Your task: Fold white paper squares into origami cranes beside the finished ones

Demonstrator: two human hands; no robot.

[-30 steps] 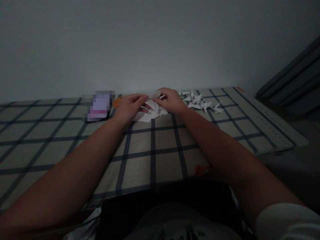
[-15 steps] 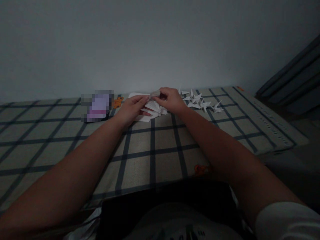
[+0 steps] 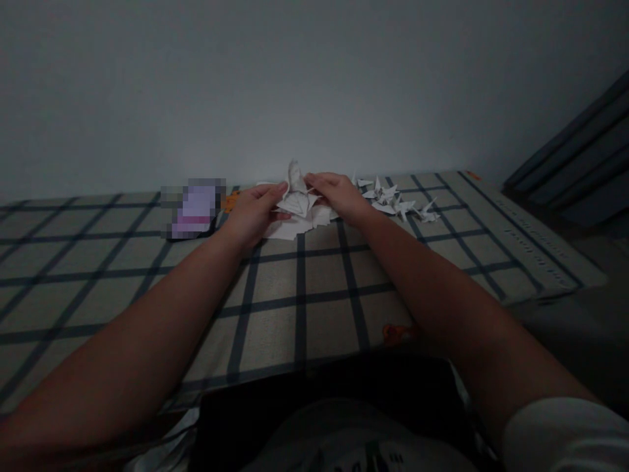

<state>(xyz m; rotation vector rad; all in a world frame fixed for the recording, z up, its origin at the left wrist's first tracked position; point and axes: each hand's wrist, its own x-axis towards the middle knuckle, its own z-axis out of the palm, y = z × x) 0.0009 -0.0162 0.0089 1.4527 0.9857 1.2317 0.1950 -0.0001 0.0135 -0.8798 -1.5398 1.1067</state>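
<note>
A partly folded piece of white origami paper [image 3: 297, 195] is held up between my two hands, with one creased flap standing upright. My left hand [image 3: 258, 208] grips its left side, thumb on top and fingers beneath. On the other side, my right hand [image 3: 337, 193] pinches the right edge, its fingertips partly hidden by the paper. Below lie loose white paper sheets [image 3: 287, 231], spread in an overlapping pile. Several folded paper cranes [image 3: 386, 195] rest to the right of my right hand.
A phone [image 3: 196, 206] with a lit, blurred screen stands tilted at the left. The checked tablecloth [image 3: 275, 314] covers the table, which meets a plain wall [image 3: 314, 85] at the back. Dark curtain-like folds [image 3: 584, 157] hang at the far right.
The paper has been opened out between my hands, and a flap now stands up. My right hand has shifted slightly right, away from the left one.
</note>
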